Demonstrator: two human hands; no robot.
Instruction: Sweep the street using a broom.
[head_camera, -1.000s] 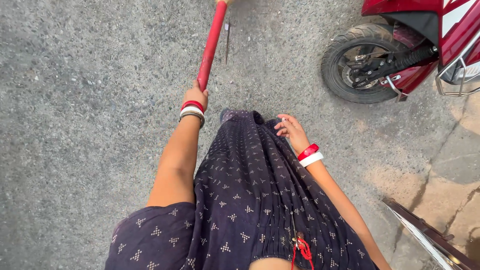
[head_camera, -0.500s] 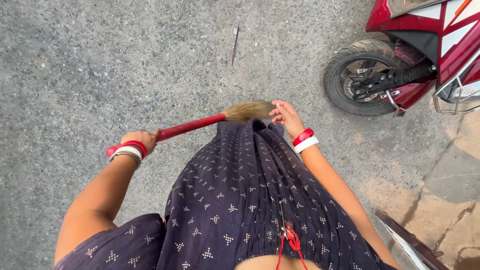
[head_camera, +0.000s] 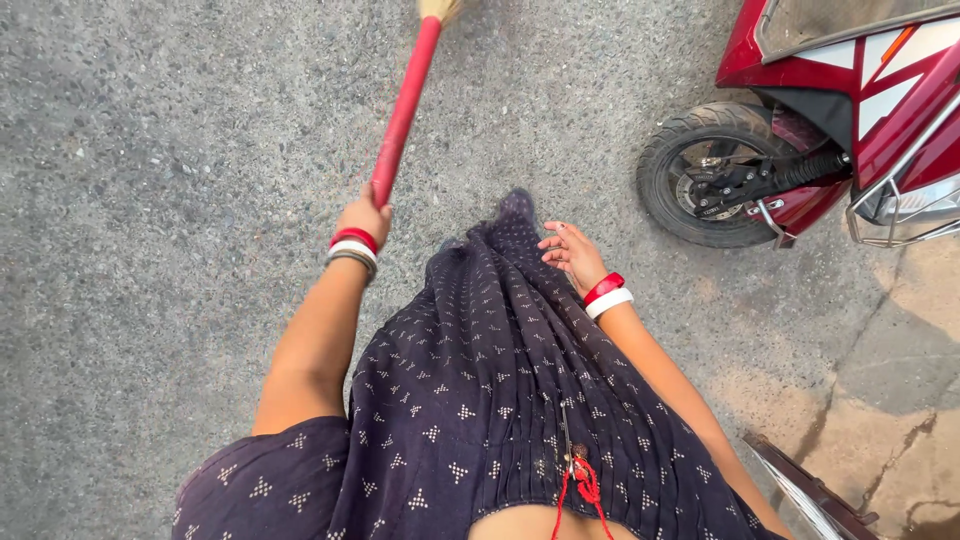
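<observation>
Grey, gritty asphalt (head_camera: 150, 200) across most of the head view, giving way to cracked tan concrete (head_camera: 900, 400) at lower right. Dark navy dress (head_camera: 480, 380) with small white dotted motifs down the middle, hem hanging just above the ground. Up at the right, a red scooter (head_camera: 850, 90), parked with its black wheel (head_camera: 700, 180) near the hem. Reaching forward from the left: a broom (head_camera: 403, 110) with a long red handle, its straw-coloured bristles (head_camera: 440, 8) barely showing at the top edge, well ahead of the feet. Left hand (head_camera: 362, 215) wrapped around the handle's near end, fingers closed tight on it, arm out straight. Right hand (head_camera: 570, 255) empty, fingers loosely apart, fingertips resting on the dress fabric, seemingly keeping it aside. Red and white bangles (head_camera: 352, 248) on both wrists. Judged from this: mid-sweep, at full forward reach of a stroke. Called for next: a steady draw of the bristles over the asphalt, clear of hem and wheel.
</observation>
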